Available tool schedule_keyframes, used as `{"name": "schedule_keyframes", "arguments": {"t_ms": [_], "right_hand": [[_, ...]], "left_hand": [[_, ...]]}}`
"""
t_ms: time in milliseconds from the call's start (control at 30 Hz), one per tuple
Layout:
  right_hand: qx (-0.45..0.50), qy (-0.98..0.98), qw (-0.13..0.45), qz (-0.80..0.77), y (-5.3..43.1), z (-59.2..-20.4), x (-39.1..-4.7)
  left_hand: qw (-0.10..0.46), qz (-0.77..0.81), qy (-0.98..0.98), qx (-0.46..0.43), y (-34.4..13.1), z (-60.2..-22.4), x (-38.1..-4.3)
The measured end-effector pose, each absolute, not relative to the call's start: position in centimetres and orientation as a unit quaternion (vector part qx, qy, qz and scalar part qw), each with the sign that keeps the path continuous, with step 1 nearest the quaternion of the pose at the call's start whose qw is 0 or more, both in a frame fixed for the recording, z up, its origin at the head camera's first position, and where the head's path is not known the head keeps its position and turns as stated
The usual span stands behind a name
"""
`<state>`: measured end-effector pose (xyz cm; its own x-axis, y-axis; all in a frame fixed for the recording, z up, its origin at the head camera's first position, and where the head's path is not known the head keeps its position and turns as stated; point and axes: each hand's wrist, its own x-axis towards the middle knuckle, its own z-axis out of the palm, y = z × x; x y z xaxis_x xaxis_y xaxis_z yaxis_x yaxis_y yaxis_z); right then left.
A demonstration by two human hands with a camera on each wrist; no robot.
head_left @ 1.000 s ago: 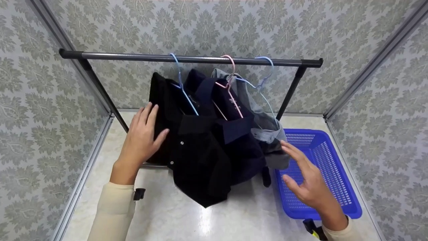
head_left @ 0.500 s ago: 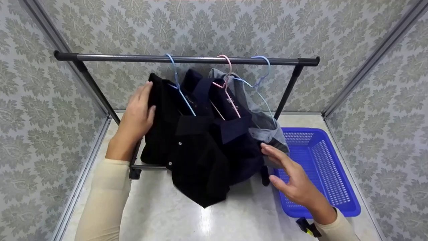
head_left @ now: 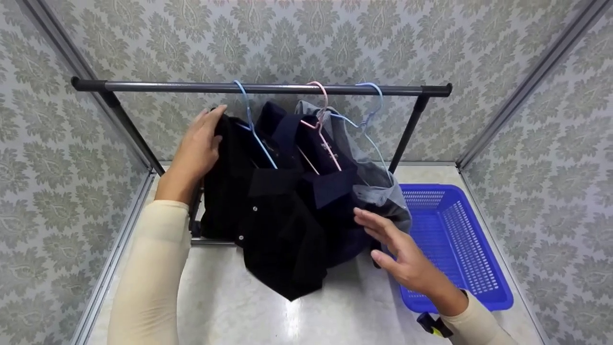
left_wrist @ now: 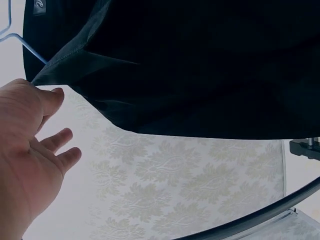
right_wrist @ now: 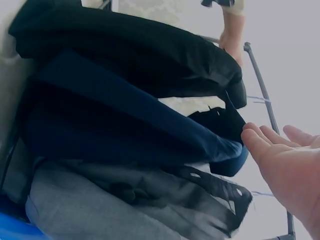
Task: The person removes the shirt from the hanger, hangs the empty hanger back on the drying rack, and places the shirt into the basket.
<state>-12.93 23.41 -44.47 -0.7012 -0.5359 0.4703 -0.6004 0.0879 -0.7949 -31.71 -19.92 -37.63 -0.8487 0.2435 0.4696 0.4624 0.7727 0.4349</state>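
Observation:
In the head view a black shirt (head_left: 287,239) with light buttons hangs on a blue hanger (head_left: 249,112). My left hand (head_left: 194,148) lies along its left shoulder, fingers extended near the top edge. The left wrist view has the left hand (left_wrist: 27,145) right at the shoulder of this black shirt (left_wrist: 190,75), two fingertips free below. Beside it a navy shirt (head_left: 330,191) hangs on a pink hanger (head_left: 322,120). My right hand (head_left: 397,254), fingers relaxed, is close to its right side. The right wrist view shows the right hand (right_wrist: 285,160) with fingertips near the navy shirt's (right_wrist: 120,120) collar.
A grey garment (head_left: 378,191) on another blue hanger (head_left: 373,110) is rightmost on the dark rack rail (head_left: 191,87). A blue perforated basket (head_left: 479,258) stands on the floor at the right. Patterned walls (head_left: 541,191) enclose the rack.
My left hand has moved up along the black shirt to its shoulder. My right hand has shifted left, from the grey garment toward the navy shirt. The view has shifted slightly.

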Motion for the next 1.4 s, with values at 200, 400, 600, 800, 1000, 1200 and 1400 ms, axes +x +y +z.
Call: {"name": "schedule_keyframes", "arguments": {"t_ms": [200,400,600,800,1000,1200,1400], "right_hand": [[0.387,-0.739,0.014,0.552,22.9,-44.5,-13.4],[0.403,-0.771,0.039,0.492,22.8,-44.3,-13.7],[0.409,-0.784,0.054,0.464,22.8,-43.8,-14.1],[0.403,-0.783,0.044,0.472,22.8,-43.5,-14.3],[0.408,-0.772,0.044,0.486,22.9,-43.6,-14.5],[0.406,-0.767,0.040,0.495,23.0,-43.4,-14.6],[0.403,-0.769,0.053,0.494,23.1,-42.6,-14.8]], "left_hand": [[0.151,-0.262,-0.931,-0.206,-19.1,-36.5,-32.7],[0.109,-0.252,-0.938,-0.211,-18.5,-36.1,-33.3],[0.163,-0.257,-0.917,-0.256,-18.5,-36.6,-34.0],[0.186,-0.294,-0.902,-0.256,-18.8,-37.2,-33.7],[0.220,-0.305,-0.890,-0.257,-18.9,-38.0,-33.4],[0.268,-0.321,-0.870,-0.262,-18.5,-38.1,-33.1],[0.302,-0.327,-0.853,-0.273,-18.0,-37.7,-32.7]]}}
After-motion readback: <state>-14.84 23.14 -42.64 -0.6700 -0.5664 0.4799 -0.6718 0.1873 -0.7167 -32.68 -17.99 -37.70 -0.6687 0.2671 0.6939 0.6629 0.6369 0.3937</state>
